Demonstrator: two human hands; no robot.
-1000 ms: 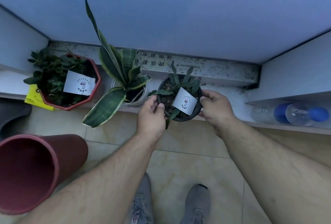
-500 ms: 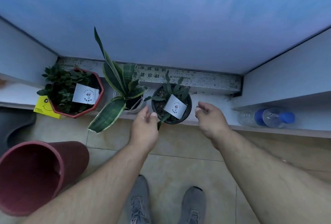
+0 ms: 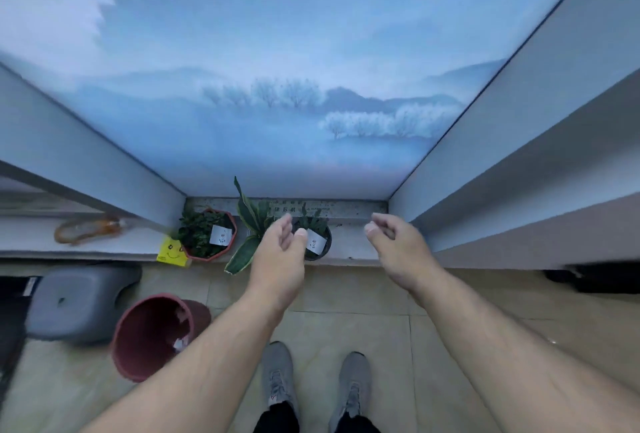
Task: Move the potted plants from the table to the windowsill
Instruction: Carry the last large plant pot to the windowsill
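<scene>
step: release done, three pots on windowsill [image 3: 349, 245] | left hand [image 3: 280, 256] and right hand [image 3: 398, 249] open, empty | next: check table for remaining plants

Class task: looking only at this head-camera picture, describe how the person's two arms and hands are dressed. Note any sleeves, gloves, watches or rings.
The left hand and right hand are bare, with no gloves, and no rings show. Both forearms are uncovered to the picture's edge: no sleeve, watch or bracelet shows. Nails look short and unpainted.
</scene>
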